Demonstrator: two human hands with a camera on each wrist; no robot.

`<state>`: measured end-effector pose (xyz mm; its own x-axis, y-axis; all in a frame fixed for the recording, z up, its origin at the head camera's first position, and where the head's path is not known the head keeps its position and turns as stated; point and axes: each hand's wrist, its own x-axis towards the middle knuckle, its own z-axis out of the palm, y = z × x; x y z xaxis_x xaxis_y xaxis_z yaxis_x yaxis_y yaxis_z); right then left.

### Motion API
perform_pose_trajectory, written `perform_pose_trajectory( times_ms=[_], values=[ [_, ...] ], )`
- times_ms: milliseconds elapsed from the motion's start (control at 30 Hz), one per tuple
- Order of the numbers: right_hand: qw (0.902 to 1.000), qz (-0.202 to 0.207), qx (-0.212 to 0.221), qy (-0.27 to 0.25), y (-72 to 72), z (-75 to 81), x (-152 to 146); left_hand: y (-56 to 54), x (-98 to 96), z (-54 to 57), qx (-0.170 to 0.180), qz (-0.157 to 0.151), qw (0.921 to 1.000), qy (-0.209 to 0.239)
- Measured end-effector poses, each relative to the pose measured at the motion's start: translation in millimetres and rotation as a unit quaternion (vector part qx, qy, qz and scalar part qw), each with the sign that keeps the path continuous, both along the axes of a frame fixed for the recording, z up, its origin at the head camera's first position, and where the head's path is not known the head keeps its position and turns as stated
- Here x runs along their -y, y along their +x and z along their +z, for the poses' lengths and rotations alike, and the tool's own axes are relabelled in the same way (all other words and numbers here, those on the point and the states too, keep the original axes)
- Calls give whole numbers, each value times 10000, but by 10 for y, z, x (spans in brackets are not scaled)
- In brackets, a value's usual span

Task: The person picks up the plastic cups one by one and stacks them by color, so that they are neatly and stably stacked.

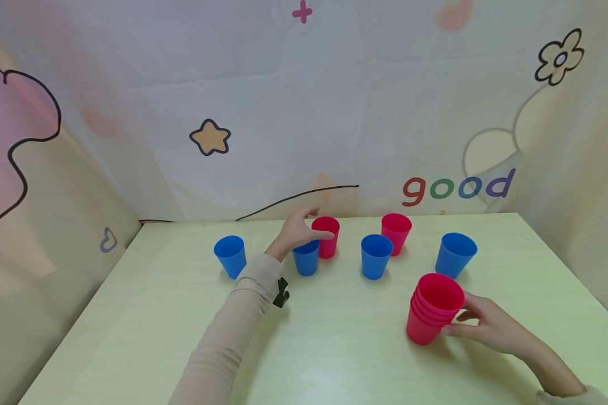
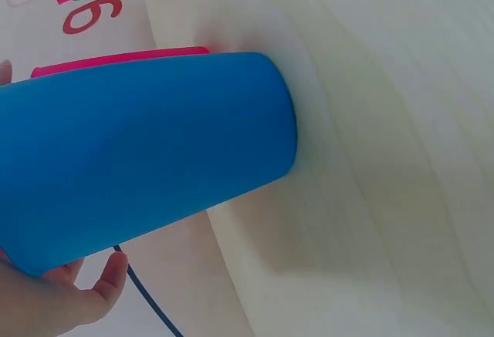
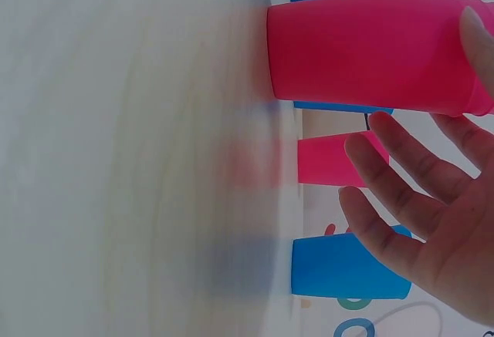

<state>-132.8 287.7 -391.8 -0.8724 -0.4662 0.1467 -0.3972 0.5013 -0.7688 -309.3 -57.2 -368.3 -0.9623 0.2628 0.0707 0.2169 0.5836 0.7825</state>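
My right hand holds a stack of nested red cups by its side, near the rims, between thumb and index finger. The stack stands upright on the table; in the right wrist view the other fingers extend away from it. My left hand reaches across a blue cup toward a red cup at the back. Its thumb overlaps the red cup's front, with the fingers spread. From the left wrist, that blue cup covers most of the red one.
Another blue cup stands at the left. Toward the right are a blue cup, a red cup behind it, and a blue cup beyond the stack. A printed cloth hangs behind the table.
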Motion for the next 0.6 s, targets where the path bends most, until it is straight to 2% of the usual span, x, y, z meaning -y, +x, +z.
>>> perform_pose_trajectory(
  times_ms=[267, 600],
  values=[
    [10000, -27, 16, 38, 13, 8, 17, -28, 21, -9, 42, -147, 9989, -434],
    [10000, -3, -22, 35, -5, -4, -4, -25, 9, -2, 46, -140, 9982, -575]
  ],
)
